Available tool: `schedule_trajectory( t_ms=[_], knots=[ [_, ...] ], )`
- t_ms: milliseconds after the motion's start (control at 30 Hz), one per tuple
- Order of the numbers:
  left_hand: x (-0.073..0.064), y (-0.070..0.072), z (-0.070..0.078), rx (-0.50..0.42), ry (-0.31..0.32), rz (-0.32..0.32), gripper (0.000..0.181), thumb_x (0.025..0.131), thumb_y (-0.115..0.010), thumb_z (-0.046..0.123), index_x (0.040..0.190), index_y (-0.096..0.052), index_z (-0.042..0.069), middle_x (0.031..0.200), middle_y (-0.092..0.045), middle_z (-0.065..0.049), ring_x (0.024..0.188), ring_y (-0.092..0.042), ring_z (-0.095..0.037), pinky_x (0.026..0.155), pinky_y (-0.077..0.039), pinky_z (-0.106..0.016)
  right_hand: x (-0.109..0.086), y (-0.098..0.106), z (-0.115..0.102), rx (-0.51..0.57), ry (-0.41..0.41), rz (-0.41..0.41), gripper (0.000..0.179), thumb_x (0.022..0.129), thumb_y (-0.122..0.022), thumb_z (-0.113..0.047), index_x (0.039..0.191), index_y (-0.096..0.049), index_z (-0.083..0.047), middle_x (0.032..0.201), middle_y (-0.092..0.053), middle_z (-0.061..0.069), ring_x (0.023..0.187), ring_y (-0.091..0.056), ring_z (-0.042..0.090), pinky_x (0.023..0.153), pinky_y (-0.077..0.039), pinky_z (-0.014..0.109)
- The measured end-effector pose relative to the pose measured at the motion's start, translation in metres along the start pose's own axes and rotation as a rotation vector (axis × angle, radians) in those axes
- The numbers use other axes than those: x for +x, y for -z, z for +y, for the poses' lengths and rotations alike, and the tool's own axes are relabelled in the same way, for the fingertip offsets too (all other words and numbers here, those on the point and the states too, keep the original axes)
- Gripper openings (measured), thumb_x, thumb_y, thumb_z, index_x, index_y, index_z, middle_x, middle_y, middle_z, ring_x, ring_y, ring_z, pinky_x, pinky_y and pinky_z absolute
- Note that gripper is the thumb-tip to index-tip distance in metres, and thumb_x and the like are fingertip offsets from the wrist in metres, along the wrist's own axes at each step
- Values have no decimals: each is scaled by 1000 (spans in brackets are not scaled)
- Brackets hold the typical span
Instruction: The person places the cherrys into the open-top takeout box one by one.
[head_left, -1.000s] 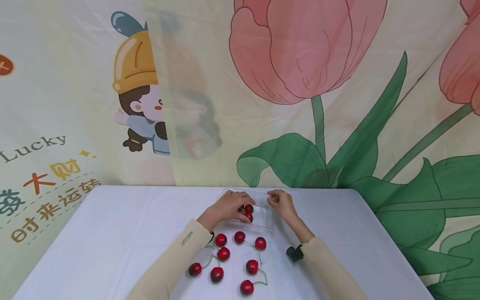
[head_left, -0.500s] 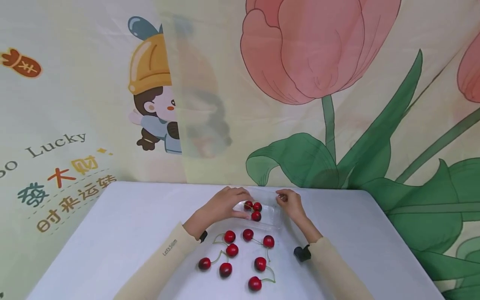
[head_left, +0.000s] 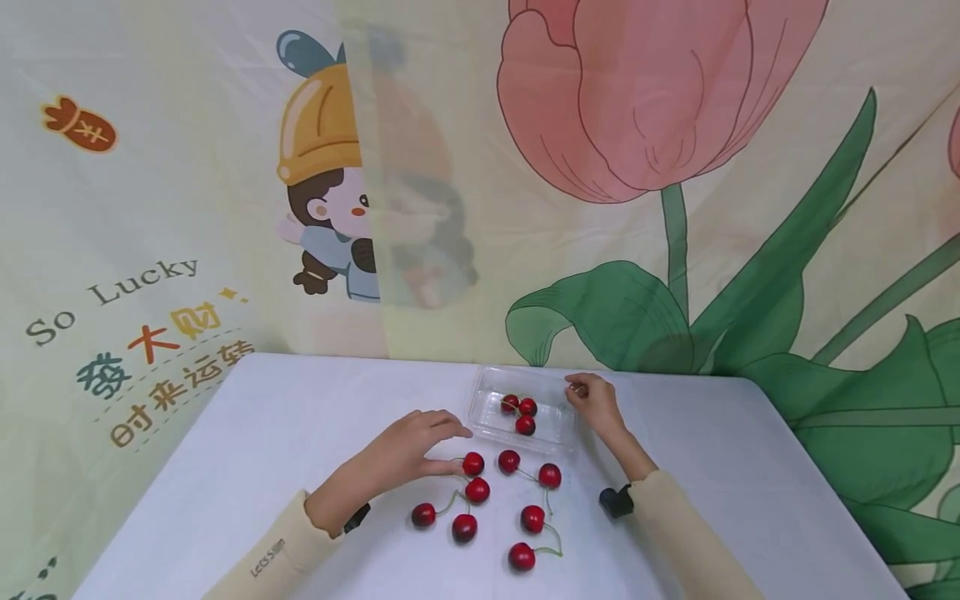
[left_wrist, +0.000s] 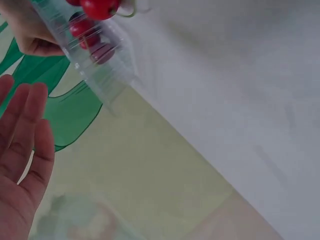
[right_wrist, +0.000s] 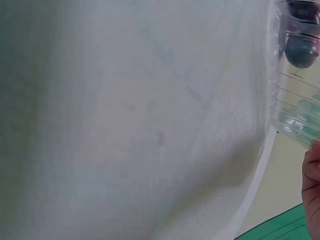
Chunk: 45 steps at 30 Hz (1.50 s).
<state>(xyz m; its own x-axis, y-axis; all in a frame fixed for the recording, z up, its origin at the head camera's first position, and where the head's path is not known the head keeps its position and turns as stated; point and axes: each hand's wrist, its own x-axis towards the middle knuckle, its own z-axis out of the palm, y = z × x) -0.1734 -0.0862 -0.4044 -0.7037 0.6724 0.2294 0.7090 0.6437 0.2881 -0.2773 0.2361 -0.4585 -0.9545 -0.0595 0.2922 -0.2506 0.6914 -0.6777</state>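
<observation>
My left hand (head_left: 397, 454) is held over the table with its fingers extended and nothing in its grasp; the thumb is by a red cherry (head_left: 473, 463), and whether they touch I cannot tell. In the left wrist view the fingers (left_wrist: 30, 115) are spread and bare. At the back of the table stands a clear plastic box (head_left: 487, 417) holding three cherries (head_left: 526, 425). My right hand (head_left: 596, 404) pinches the box's far right corner with curled fingers. The right wrist view shows only part of that hand (right_wrist: 312, 185), next to the ribbed box wall (right_wrist: 295, 110).
In front of the box, several more cherries with green stems lie on the white table (head_left: 300, 433), among them a left pair (head_left: 464, 527) and a right pair (head_left: 522, 557). Behind the table hangs a printed cloth (head_left: 450, 333) with tulips and a cartoon figure.
My left hand has let go of the cherries inside the box and moved out, left and nearer, to the cherries on the table. The right hand stays at the box corner. The head view has shifted.
</observation>
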Motion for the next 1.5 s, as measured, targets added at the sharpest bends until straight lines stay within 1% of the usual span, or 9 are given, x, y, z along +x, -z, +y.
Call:
schedule_trajectory(
  t_ms=[100, 233, 467, 667, 800, 933, 1100, 1267, 1500],
  knots=[
    [-15, -2, 0, -14, 36, -46, 46, 82, -78, 38, 120, -67, 14, 113, -66, 0, 104, -62, -17, 92, -51, -39, -1, 1, 0, -2, 4, 6, 20, 85, -67, 4, 104, -68, 12, 87, -68, 22, 78, -64, 31, 68, -54, 37],
    [-32, -7, -1, -63, 53, -77, 44, 82, -78, 36, 117, -68, 11, 111, -67, -1, 98, -63, -16, 89, -52, -37, -1, 1, -1, -9, 8, 9, 19, 85, -67, 5, 103, -68, 12, 86, -67, 22, 76, -63, 30, 66, -54, 34],
    [-49, -22, -5, -139, 69, -109, 38, 82, -79, 34, 110, -71, 9, 104, -68, 0, 84, -61, -10, 79, -53, -28, -1, 0, -2, -7, 5, 7, 19, 85, -67, 5, 102, -68, 12, 85, -67, 22, 76, -63, 29, 65, -54, 34],
    [-53, -28, -4, -126, 66, -159, 44, 78, -81, 38, 109, -72, 9, 100, -69, 2, 78, -57, -2, 81, -53, -30, 0, 1, -4, -8, -28, -8, 20, 86, -66, 5, 105, -68, 11, 89, -67, 22, 79, -63, 29, 69, -55, 37],
    [-55, -29, -2, -122, 84, -190, 40, 77, -83, 32, 108, -73, 9, 99, -70, 5, 82, -59, -1, 85, -52, -32, 0, 1, -4, -11, -30, -12, 20, 86, -66, 4, 105, -68, 11, 89, -67, 22, 79, -63, 29, 69, -55, 36],
    [-58, -31, -2, -121, 91, -191, 31, 79, -82, 23, 105, -74, 9, 98, -71, 6, 88, -61, -3, 86, -52, -32, 0, 0, -4, -15, -26, -8, 20, 86, -67, 5, 104, -68, 11, 88, -68, 22, 77, -62, 28, 67, -54, 35],
    [-60, -32, -4, -143, 98, -186, 29, 80, -81, 22, 105, -73, 9, 98, -71, 6, 87, -60, -3, 85, -53, -30, -1, 0, -4, -18, -30, -8, 19, 86, -66, 4, 104, -68, 11, 87, -67, 21, 77, -62, 28, 66, -53, 33],
    [-63, -28, -6, -197, 106, -175, 29, 83, -78, 22, 108, -73, 10, 99, -70, 8, 85, -58, 1, 84, -52, -29, -1, 0, -5, -10, -26, -11, 20, 87, -66, 4, 105, -68, 11, 88, -67, 21, 78, -62, 28, 67, -54, 35],
    [-67, -13, -5, -277, 139, -153, 30, 84, -77, 19, 112, -71, 8, 98, -68, 13, 85, -58, 2, 85, -53, -28, -1, 0, -3, -5, -35, -11, 20, 87, -66, 4, 105, -68, 11, 88, -67, 21, 77, -63, 28, 65, -53, 33]
  ],
)
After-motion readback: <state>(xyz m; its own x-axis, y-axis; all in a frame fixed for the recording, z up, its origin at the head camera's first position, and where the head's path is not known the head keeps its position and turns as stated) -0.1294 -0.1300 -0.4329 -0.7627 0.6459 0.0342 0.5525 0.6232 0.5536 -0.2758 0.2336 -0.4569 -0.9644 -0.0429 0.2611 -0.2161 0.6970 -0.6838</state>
